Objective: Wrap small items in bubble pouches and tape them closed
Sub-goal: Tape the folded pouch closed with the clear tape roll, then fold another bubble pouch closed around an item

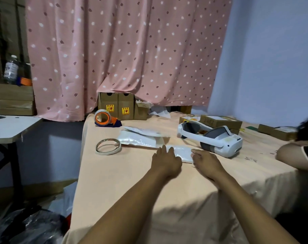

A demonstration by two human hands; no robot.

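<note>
Your forearms reach in from the bottom edge. Your left hand [165, 161] lays fairly straight fingers on the small bubble pouch [183, 152], which lies on the peach tablecloth [125, 173]. Your right hand [205, 161] covers the pouch's right end, and blur hides whether it grips. The pouch's contents can't be seen.

From my end the table cloth [132, 182] reads as matt peach fabric, softly creased where it hangs over the edge. The bubble pouch [183, 152] is milky plastic with a faint sheen, and the stack of pouches [137, 138] behind it glints more. The tape ring [108, 147] looks papery and dull. The tape dispenser [104, 118] is glossy orange plastic. I see smooth white hard plastic on the headset [220, 140], matt brown cardboard on the boxes [116, 106], and thin matt cloth in the curtain [123, 50].
</note>
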